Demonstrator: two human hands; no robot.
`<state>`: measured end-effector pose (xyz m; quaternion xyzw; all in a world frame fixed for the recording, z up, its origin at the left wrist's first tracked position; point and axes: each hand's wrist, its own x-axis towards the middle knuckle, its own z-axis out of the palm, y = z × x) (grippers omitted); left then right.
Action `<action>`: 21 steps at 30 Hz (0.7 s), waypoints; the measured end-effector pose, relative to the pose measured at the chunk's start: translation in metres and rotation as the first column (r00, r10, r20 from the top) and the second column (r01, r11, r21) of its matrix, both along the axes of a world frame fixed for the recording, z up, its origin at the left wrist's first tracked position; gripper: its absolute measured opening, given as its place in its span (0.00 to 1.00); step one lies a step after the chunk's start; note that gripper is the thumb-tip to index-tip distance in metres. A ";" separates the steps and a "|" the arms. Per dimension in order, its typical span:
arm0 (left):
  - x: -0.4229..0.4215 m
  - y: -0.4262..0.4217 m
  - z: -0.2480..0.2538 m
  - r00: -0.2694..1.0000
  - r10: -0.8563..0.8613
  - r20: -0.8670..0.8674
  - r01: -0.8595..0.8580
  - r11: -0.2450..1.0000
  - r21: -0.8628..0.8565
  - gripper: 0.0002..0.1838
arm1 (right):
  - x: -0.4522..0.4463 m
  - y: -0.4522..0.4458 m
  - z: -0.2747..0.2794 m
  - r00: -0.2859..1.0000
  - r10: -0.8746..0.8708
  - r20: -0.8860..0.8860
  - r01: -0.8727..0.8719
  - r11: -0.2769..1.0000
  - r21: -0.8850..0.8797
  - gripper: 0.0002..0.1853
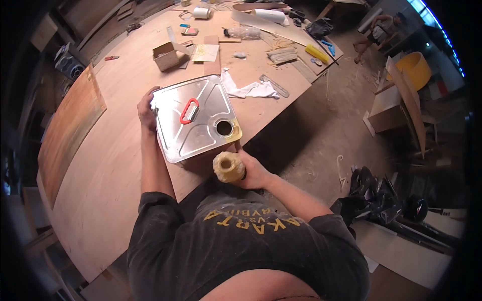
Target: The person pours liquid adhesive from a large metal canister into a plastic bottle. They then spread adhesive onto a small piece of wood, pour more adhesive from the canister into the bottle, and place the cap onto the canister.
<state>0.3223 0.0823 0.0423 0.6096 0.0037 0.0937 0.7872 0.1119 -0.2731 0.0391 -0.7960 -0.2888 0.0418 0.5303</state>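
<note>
Left hand [146, 111] steadies our square silver tin [205, 126], grip unclear; likely heavy, use red handle [184, 114]; right hand [255, 173] clutches yellow-crusted bottle [230, 174].

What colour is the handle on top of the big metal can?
The handle is red; it shows best in the head view.

The top of my square metal can [201, 120] is shiny silver, patterned with raised diagonal ribs; its carry handle [184, 114] is red, its round opening [224, 128] dark, with a yellow smear [236, 132] alongside; my bottle [232, 173] is crusted dull yellow; my T-shirt [246, 248] is faded black with yellow lettering [260, 229]; the plywood tabletop [125, 115] is pale pinkish tan, the board [70, 138] on my left orange-brown; I see a white cloth [257, 91], brown cardboard box [167, 61] and bright yellow tube [317, 53].
</note>
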 end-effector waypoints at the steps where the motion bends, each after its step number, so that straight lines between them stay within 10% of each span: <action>1: 0.005 -0.003 0.004 1.000 -0.011 0.026 0.009 0.997 0.070 0.32 | -0.002 -0.003 -0.002 1.000 -0.008 0.008 0.008 1.000 -0.024 0.36; 21: -0.054 -0.045 0.065 0.998 0.028 0.049 -0.047 0.900 0.434 0.30 | -0.028 -0.030 -0.027 0.992 -0.088 -0.086 0.099 0.987 0.123 0.33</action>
